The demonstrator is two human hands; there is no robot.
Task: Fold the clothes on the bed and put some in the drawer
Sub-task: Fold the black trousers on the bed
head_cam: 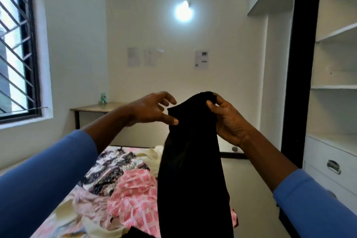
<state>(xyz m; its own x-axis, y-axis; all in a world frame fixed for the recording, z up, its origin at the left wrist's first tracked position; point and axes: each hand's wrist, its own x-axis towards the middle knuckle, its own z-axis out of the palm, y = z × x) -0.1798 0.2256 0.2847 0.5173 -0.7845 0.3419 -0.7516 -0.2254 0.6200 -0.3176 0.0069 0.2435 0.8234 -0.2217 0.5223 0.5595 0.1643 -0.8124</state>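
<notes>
A long black garment [191, 160] hangs in the air above the bed. My right hand [226, 120] pinches its top right corner between thumb and fingers. My left hand [152, 110] is beside the top left edge with fingers spread; its thumb touches the cloth, but I cannot tell if it grips. Below lies a heap of clothes on the bed: a pink checked piece [135, 195], a black-and-white patterned piece [108, 170], and cream pieces [148, 154]. White drawers [332, 166] with metal handles stand at the right.
Open white shelves [336, 63] rise above the drawers, beside a dark wardrobe frame [301, 63]. A small wooden table [94, 109] stands against the far wall. A barred window [17, 48] is on the left. Bare floor [249, 189] runs between bed and drawers.
</notes>
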